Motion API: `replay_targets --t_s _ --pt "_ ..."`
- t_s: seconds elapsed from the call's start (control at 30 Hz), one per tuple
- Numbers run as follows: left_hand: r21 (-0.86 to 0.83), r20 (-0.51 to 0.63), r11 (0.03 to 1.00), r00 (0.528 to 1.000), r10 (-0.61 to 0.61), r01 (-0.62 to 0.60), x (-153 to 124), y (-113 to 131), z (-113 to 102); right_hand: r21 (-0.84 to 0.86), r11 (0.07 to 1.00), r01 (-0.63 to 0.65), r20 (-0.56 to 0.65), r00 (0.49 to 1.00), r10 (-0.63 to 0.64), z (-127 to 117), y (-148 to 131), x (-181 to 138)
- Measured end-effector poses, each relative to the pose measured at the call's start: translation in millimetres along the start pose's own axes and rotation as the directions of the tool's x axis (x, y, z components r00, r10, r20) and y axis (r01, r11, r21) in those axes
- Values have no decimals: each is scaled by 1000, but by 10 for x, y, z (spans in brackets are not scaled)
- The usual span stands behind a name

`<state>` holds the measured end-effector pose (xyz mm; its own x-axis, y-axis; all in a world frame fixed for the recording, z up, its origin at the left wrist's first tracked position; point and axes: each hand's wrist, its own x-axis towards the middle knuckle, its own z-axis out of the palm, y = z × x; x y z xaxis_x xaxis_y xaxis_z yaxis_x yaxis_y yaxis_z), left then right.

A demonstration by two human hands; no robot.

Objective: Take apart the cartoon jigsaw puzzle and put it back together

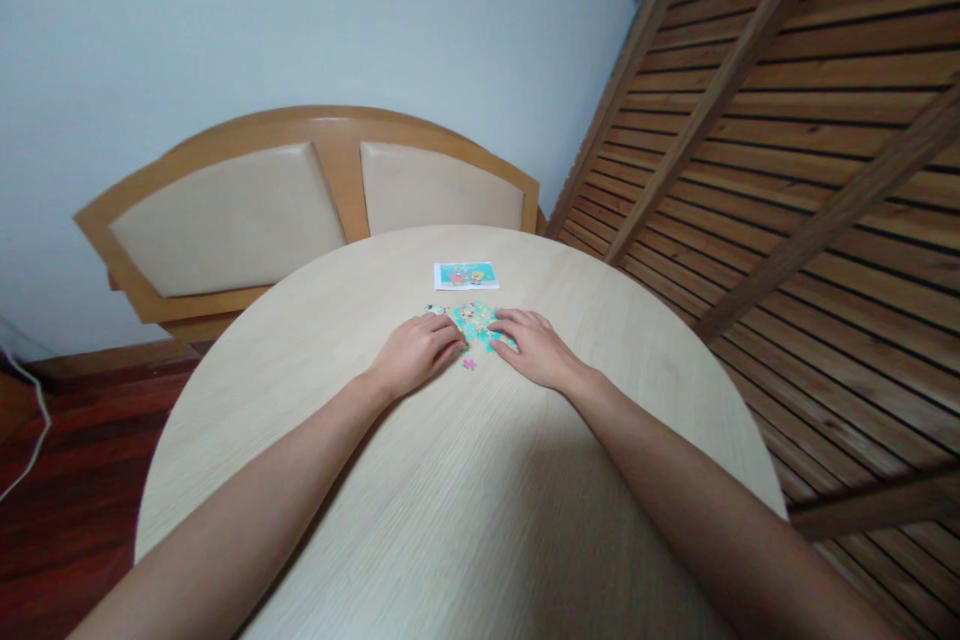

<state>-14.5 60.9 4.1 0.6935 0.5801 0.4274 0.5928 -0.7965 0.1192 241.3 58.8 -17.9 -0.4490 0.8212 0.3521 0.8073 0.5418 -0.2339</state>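
Observation:
A loose pile of small jigsaw puzzle pieces (474,318), mostly turquoise with bits of yellow and white, lies on the round wooden table (420,490). My left hand (421,350) rests at the pile's left side, its fingers bent and held together with the thumb close by; anything between the fingertips is hidden. On the opposite side, my right hand (534,345) lies with fingers apart, the tips touching pieces at the pile's edge. A single pink puzzle piece (469,364) sits nearer to me, between the two hands. Behind the pile is a small picture card (468,276) with pink and yellow cartoon figures on turquoise.
A wooden headboard with cream panels (225,215) stands behind the table, against a pale wall (322,10). On the right leans a large slatted wooden frame (787,170), close to the table's edge. A white cable (41,410) hangs at far left above the dark red floor (82,480).

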Motion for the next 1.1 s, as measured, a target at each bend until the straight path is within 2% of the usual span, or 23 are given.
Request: replay_targets --t_s 0.13,0.23,0.3,0.53,0.67,1.1 --pt "25 1 989 990 144 -144 34 224 -16 3 1000 7 -15 1000 -7 1 4 -2" --pt "12 69 962 960 270 -272 52 377 19 8 1000 9 -29 1000 -9 -7 6 -1" --pt "-4 92 952 948 306 -307 50 433 52 16 1000 0 -40 999 1 -21 3 5" --pt "-24 139 931 921 363 -363 13 430 41 -22 974 -226 -75 972 223 -93 -2 40" --pt "-33 149 920 908 391 -390 10 414 23 -28 955 -296 -80 953 293 -127 13 40" --pt "-64 184 912 894 409 -404 16 397 2 -6 953 -304 -52 952 303 -133 1 42"
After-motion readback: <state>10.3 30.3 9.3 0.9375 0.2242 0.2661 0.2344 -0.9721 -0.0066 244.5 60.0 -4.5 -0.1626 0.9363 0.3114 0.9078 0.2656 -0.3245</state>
